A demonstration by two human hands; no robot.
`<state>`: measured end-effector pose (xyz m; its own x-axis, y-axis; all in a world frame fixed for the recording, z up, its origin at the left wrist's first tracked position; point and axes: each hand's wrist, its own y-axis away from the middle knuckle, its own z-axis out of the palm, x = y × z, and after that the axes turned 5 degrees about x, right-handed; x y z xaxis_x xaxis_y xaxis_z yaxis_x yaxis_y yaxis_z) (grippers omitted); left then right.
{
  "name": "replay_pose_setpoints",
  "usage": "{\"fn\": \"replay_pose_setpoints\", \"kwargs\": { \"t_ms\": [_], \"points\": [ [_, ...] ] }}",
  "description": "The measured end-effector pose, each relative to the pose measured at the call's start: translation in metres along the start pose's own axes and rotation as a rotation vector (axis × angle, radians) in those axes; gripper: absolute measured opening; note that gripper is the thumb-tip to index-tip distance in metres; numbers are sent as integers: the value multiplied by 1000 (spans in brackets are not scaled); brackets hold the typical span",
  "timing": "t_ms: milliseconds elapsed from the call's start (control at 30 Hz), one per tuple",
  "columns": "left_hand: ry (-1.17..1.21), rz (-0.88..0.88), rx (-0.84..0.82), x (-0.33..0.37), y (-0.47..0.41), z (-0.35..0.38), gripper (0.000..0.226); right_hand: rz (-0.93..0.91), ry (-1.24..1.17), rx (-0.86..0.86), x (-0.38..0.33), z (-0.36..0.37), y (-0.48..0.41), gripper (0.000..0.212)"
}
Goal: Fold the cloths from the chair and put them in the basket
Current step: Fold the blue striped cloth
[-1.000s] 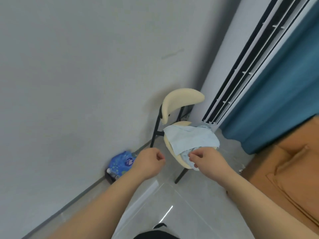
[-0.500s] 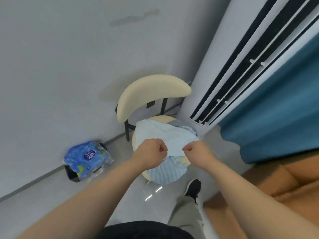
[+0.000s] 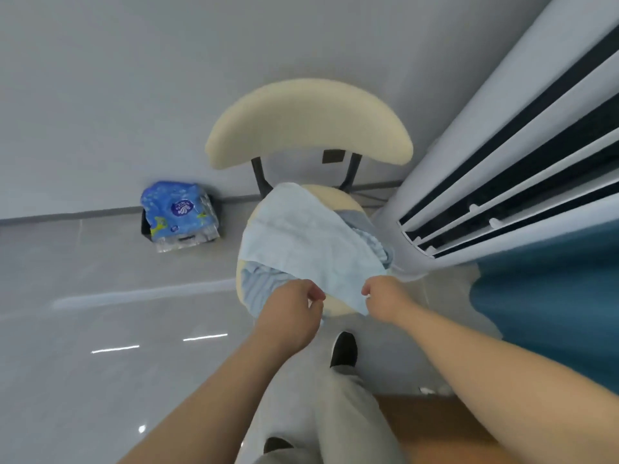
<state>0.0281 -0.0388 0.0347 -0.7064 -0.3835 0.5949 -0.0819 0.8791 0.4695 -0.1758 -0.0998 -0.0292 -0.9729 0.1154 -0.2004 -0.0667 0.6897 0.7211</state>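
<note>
A pale blue cloth (image 3: 311,242) lies spread over the round seat of the chair (image 3: 308,125), its near edge lifted off the seat. The left hand (image 3: 291,316) pinches that edge at its left end, fingers curled in around the fabric. The right hand (image 3: 385,298) grips the same edge at the near right corner, fingers closed on it. The two hands are a little apart, with the cloth's edge stretched between them.

Under this cloth a second, blue striped cloth (image 3: 264,283) is bunched on the seat; it shows at the near left and again at the far right. The chair has a cream curved backrest on dark legs and stands against the grey wall (image 3: 134,78).

On the tiled floor (image 3: 100,296), left of the chair and by the wall, sits a blue plastic-wrapped package (image 3: 179,212). Just right of the chair stands a tall white air conditioner (image 3: 502,162), with a teal curtain (image 3: 552,296) beyond it. Near the seat is the person's black shoe (image 3: 343,349).
</note>
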Motion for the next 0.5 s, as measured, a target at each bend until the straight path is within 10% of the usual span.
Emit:
{"fn": "replay_pose_setpoints", "kwargs": {
  "t_ms": [500],
  "points": [
    [144,9,439,-108,-55,187,16,-329,140,600,27,125,-155,14]
  ]
}}
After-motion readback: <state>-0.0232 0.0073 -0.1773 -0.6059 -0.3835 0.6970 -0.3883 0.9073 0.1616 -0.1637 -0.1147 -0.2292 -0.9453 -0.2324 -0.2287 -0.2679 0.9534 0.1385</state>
